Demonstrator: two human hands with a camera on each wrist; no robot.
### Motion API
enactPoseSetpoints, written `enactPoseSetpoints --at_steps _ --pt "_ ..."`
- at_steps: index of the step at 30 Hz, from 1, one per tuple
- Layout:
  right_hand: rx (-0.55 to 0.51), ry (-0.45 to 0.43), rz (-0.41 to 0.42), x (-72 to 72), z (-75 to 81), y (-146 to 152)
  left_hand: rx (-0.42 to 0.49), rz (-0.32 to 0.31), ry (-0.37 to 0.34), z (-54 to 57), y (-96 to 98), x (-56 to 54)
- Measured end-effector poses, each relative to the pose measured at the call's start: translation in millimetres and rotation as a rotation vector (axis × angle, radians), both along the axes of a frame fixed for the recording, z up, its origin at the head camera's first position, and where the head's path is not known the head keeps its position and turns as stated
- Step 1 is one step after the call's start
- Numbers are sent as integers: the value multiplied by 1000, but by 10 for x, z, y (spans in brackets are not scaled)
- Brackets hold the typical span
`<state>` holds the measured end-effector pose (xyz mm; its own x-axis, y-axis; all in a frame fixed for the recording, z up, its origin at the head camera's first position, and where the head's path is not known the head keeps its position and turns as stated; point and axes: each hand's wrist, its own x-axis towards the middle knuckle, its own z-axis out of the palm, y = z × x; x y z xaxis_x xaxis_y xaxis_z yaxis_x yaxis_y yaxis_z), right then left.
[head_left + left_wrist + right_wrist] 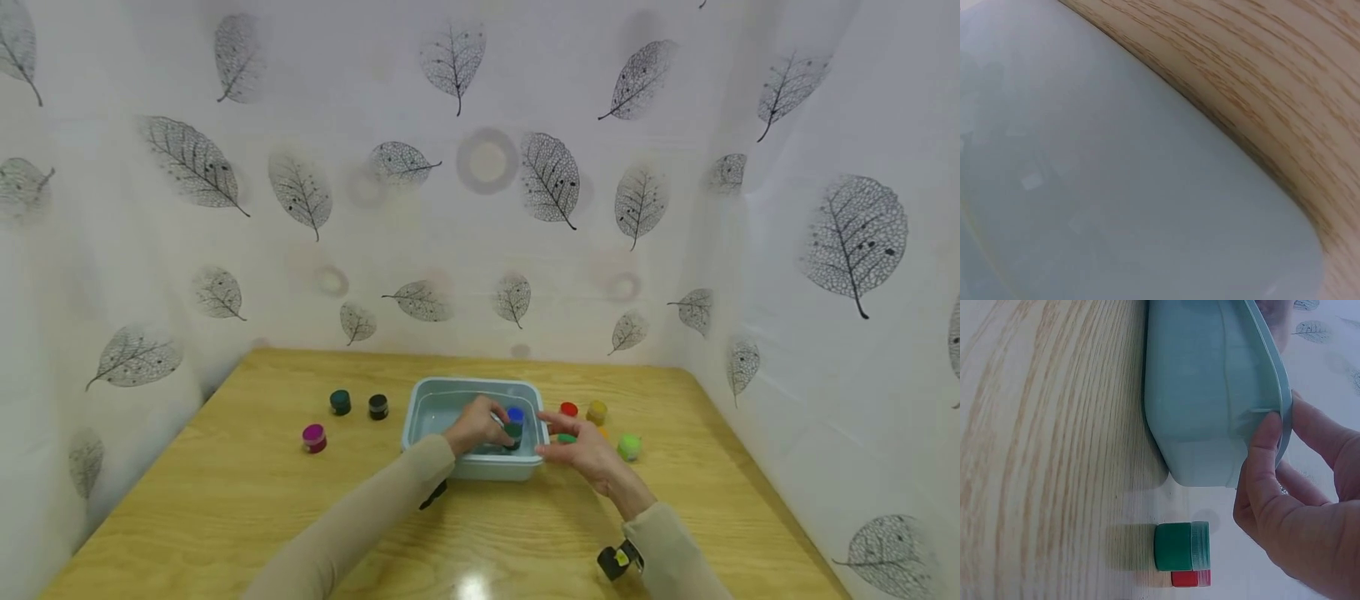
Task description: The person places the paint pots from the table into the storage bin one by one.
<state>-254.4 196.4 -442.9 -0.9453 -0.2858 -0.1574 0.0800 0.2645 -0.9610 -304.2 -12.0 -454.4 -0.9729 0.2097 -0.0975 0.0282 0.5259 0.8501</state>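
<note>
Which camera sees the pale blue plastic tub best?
The head view: it shows most of the pale blue rectangular plastic tub, including its inside. The right wrist view shows part of its outside and rim; the left wrist view, just a close-up stretch.

Head feed reads bright and fairly even to me, a bit soft on small detail, with one white glare spot low on the table (225, 500) — light from above, by the look of it. My left wrist view is hazy, pale reflections on the tub (1147, 187); right wrist runs dimmer, bluish, faint shadow beside the green jar (1172, 547).
</note>
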Motion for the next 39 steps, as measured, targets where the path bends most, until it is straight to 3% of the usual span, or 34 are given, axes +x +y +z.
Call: enactPoseSetpoints --at_steps 13,26,39 --pt "-2 -1 5 -4 15 11 -21 5 -18 15 18 -17" --pt "-11 -4 0 29 22 1 96 -29 -69 -2 12 3" --pt "-13 -3 8 36 35 -7 122 -35 -46 18 -8 -11"
